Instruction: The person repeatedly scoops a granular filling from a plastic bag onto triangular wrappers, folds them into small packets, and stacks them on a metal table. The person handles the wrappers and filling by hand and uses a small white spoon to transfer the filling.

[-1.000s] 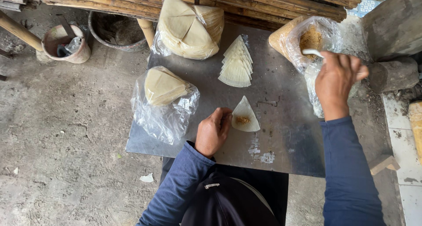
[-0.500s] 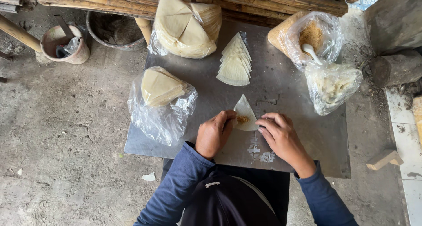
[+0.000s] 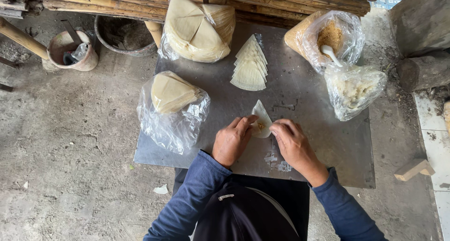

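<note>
— Now, what is laid out, from the biggest thing down?

— A grey sheet-metal work surface [image 3: 328, 147] is seen over the dirt floor. At its far edge a large clear bag of pale wedge-shaped wrapper stacks [image 3: 197, 27] is set, with a smaller clear bag of the same pale wrappers [image 3: 173, 102] near the left edge. On the right, a clear bag of whitish crumbly filling [image 3: 354, 88] is placed just in front of a clear bag of brown granular filling [image 3: 330, 34], in which a white spoon [image 3: 330, 53] is stuck. A fanned pile of loose pale wrappers [image 3: 249, 67] is spread near the middle.

— And the hands?

— A single pale thin wrapper with a dab of brown filling [image 3: 260, 121] is pinched from both sides, just before the person. It is gripped by the left hand [image 3: 233, 140] at its left edge and by the right hand [image 3: 293, 145] at its right edge; the fingertips are brought close together, closed on the wrapper.
</note>
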